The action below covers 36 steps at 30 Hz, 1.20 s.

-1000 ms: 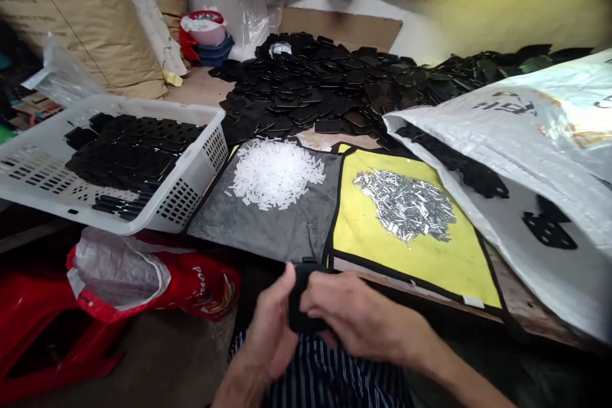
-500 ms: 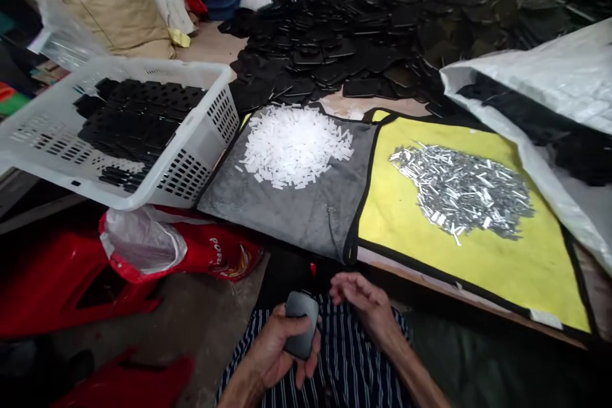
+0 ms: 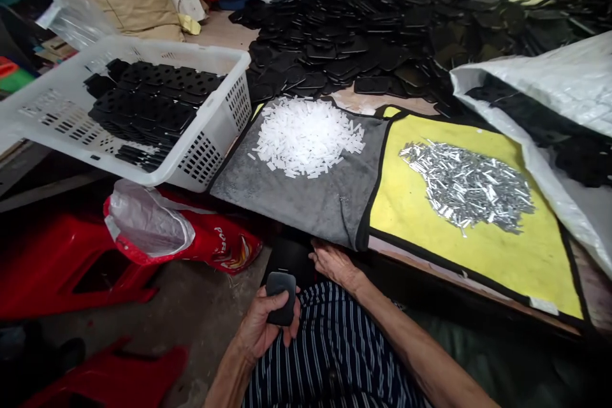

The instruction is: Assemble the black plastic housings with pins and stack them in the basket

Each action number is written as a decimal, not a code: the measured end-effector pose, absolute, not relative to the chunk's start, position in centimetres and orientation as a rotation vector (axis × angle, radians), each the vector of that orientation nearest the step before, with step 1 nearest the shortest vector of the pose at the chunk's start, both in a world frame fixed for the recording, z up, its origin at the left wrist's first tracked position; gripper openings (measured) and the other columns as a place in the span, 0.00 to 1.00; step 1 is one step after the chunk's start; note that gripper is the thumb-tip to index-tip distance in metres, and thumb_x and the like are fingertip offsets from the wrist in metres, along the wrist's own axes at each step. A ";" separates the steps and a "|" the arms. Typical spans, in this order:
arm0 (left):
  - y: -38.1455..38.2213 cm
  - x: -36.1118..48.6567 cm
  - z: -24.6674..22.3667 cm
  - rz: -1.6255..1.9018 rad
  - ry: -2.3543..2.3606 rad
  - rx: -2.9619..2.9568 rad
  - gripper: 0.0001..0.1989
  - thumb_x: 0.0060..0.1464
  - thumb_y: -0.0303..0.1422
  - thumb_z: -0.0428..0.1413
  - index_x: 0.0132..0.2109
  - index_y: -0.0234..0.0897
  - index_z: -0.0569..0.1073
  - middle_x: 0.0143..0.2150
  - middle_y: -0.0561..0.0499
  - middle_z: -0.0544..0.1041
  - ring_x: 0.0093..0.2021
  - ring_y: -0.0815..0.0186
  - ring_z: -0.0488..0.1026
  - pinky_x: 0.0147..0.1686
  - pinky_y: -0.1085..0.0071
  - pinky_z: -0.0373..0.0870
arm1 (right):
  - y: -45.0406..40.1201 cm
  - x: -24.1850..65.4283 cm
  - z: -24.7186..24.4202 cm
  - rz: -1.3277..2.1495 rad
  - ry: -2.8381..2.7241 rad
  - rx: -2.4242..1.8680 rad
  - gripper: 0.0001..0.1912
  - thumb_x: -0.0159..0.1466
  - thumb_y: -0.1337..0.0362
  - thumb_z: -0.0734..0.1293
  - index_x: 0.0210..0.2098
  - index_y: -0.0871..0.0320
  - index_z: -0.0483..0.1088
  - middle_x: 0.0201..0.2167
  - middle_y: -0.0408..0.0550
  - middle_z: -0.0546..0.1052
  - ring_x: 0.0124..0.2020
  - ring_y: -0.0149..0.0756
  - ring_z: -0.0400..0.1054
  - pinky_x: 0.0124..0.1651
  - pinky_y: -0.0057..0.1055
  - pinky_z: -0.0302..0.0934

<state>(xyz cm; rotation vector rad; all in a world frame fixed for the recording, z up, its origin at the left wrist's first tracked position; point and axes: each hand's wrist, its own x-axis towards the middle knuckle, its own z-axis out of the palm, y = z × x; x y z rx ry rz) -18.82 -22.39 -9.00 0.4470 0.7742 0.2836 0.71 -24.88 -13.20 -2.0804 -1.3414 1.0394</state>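
A dark, flat rectangular piece with rounded corners (image 3: 281, 298) is held upright in my left hand (image 3: 261, 325), above my lap. The thumb presses on its face and the fingers wrap behind it. My right hand (image 3: 335, 262) is at the table's front edge, just below the grey cloth (image 3: 287, 204). Its fingers are bent together over a dark area; what they hold, if anything, is hidden. A heap of small white strips (image 3: 308, 137) lies on the grey cloth. To the right, small silvery metal pieces (image 3: 473, 185) are piled on a yellow cloth (image 3: 430, 236).
At the left, a white plastic basket (image 3: 210, 146) holds stacked black pieces (image 3: 153, 99). Behind the cloths spreads a large heap of black flat pieces (image 3: 344, 32). A white sack (image 3: 549, 83) lies open at the right. A red bag (image 3: 224, 242) hangs beside red stools (image 3: 57, 261).
My right hand has moved forward and left, from above my lap to the table's edge. My left hand and the dark piece have shifted left and up in view.
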 end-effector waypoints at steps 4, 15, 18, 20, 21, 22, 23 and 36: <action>-22.0 -19.2 -8.9 0.382 0.791 0.436 0.12 0.56 0.35 0.50 0.41 0.30 0.70 0.25 0.47 0.73 0.17 0.65 0.70 0.08 0.76 0.62 | -25.6 1.0 -10.0 1.241 -1.337 -1.953 0.09 0.58 0.61 0.63 0.28 0.61 0.68 0.23 0.47 0.73 0.24 0.33 0.68 0.28 0.26 0.62; -20.7 -18.0 -5.7 0.466 0.795 0.468 0.21 0.59 0.44 0.45 0.39 0.27 0.70 0.27 0.44 0.73 0.19 0.64 0.70 0.12 0.73 0.64 | -26.0 -1.3 -4.5 1.648 -0.380 -1.217 0.12 0.56 0.62 0.65 0.24 0.68 0.69 0.20 0.51 0.72 0.13 0.26 0.60 0.12 0.19 0.48; -20.9 -17.7 -5.3 0.479 0.774 0.520 0.17 0.57 0.41 0.50 0.40 0.28 0.70 0.27 0.45 0.73 0.20 0.63 0.71 0.12 0.73 0.64 | -26.0 -0.9 -4.3 1.665 -0.366 -1.250 0.10 0.52 0.64 0.65 0.22 0.68 0.69 0.20 0.53 0.73 0.14 0.28 0.63 0.12 0.20 0.52; -21.1 -17.5 -5.0 0.519 0.784 0.579 0.13 0.52 0.35 0.56 0.41 0.29 0.70 0.28 0.47 0.73 0.22 0.64 0.71 0.14 0.74 0.65 | -26.1 -0.7 -4.0 1.715 -0.394 -1.298 0.09 0.51 0.66 0.65 0.22 0.68 0.70 0.20 0.53 0.73 0.13 0.27 0.62 0.10 0.19 0.52; -21.1 -17.3 -4.8 0.544 0.798 0.607 0.13 0.49 0.32 0.58 0.41 0.29 0.70 0.29 0.48 0.74 0.23 0.65 0.71 0.14 0.74 0.66 | -26.1 -0.7 -3.7 1.749 -0.415 -1.329 0.08 0.50 0.66 0.65 0.23 0.68 0.70 0.20 0.52 0.73 0.12 0.26 0.61 0.10 0.18 0.51; -21.1 -17.0 -4.7 0.563 0.817 0.630 0.14 0.46 0.29 0.60 0.41 0.30 0.70 0.29 0.48 0.74 0.24 0.65 0.71 0.15 0.75 0.66 | -26.1 -0.8 -3.4 1.784 -0.439 -1.363 0.08 0.50 0.66 0.65 0.23 0.68 0.70 0.19 0.51 0.73 0.11 0.26 0.60 0.09 0.18 0.50; -21.1 -16.8 -4.5 0.575 0.838 0.643 0.16 0.43 0.27 0.62 0.41 0.30 0.70 0.29 0.49 0.74 0.24 0.65 0.71 0.15 0.75 0.66 | -26.1 -0.9 -3.1 1.819 -0.468 -1.391 0.08 0.50 0.66 0.65 0.25 0.68 0.70 0.19 0.50 0.73 0.11 0.26 0.60 0.08 0.17 0.50; -20.4 -16.0 -4.8 0.361 0.765 0.477 0.15 0.35 0.24 0.59 0.36 0.32 0.71 0.21 0.54 0.71 0.13 0.71 0.64 0.07 0.78 0.58 | -28.4 1.0 -2.1 1.281 -0.997 -1.216 0.13 0.58 0.62 0.69 0.42 0.61 0.72 0.40 0.52 0.73 0.32 0.31 0.69 0.34 0.29 0.66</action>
